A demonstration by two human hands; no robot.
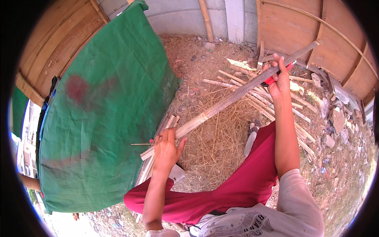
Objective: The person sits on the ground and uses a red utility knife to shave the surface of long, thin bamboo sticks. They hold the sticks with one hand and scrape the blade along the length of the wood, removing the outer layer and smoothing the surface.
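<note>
A long bamboo pole [223, 104], grey-brown and weathered, slants across in front of me from near left to far right. Near its lower end my left hand [165, 152] is closed over it, thumb lying off to the side. Farther up, my right hand [279, 79] grips the pole from the right. A red-and-black handled tool [270, 81] sits in that same hand; its working end is hidden. Beside my left hand a thin sliver [141, 144] sticks out leftward, and a small red spot shows close by.
A green tarp [102, 118] hangs at my left. Split bamboo strips [268, 104] lie piled at the right, others [169, 122] by the tarp's edge. Shavings [215, 134] cover the ground between my feet. Wooden panels [292, 27] and rubble [338, 120] stand at the right.
</note>
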